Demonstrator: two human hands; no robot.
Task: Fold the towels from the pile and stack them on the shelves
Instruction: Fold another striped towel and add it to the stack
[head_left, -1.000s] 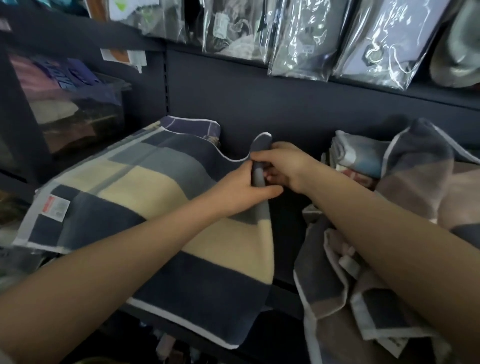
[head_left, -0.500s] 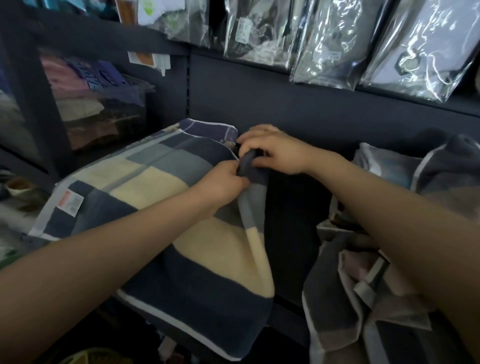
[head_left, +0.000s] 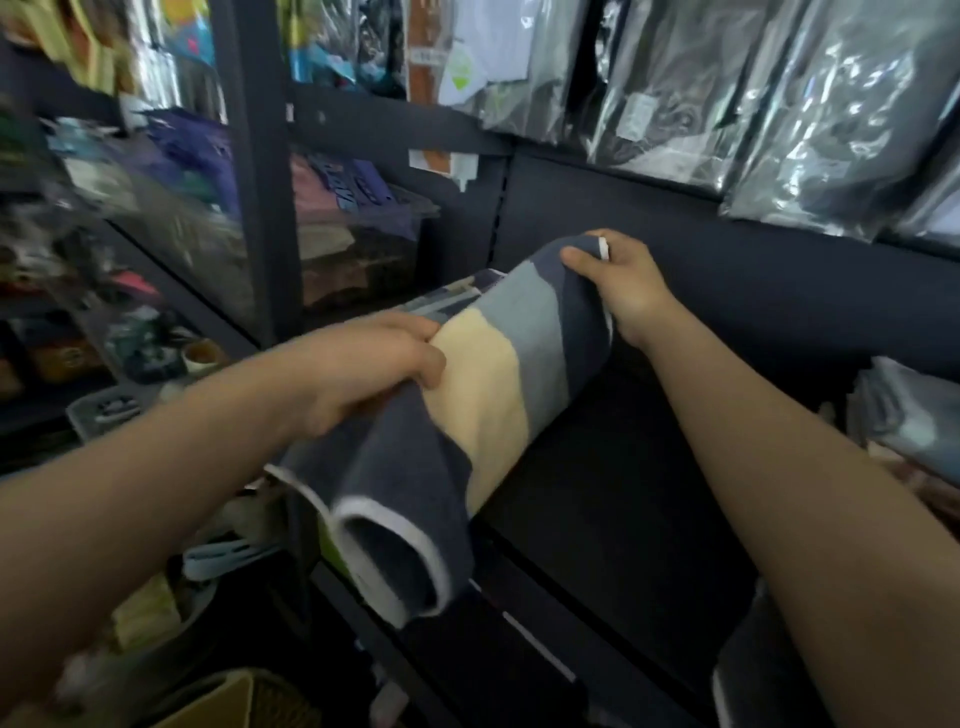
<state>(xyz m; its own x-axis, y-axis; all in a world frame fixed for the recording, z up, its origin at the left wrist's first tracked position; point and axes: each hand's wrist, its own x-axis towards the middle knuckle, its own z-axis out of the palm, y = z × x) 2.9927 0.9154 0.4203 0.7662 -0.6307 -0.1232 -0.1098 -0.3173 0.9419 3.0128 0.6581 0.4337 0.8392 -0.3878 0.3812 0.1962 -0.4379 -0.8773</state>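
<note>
A striped towel (head_left: 498, 384) in navy, grey and cream with white trim is doubled over lengthwise above the dark shelf (head_left: 613, 499). My left hand (head_left: 379, 364) grips its near fold at the cream stripe. My right hand (head_left: 618, 283) pinches its far navy corner, thumb on top. The towel's near end hangs down past the shelf's front edge. The pile of unfolded towels (head_left: 904, 426) shows only as a sliver at the right edge.
Plastic-wrapped goods (head_left: 727, 98) hang above the shelf. A clear bin of folded clothes (head_left: 353, 234) sits at the left behind a dark upright post (head_left: 260, 182). Baskets and clutter (head_left: 156, 597) lie low on the left.
The towel has been folded over in half. My hands moved apart, the left toward me, the right staying at the far corner. The view swung left, pushing the towel pile to the frame's edge.
</note>
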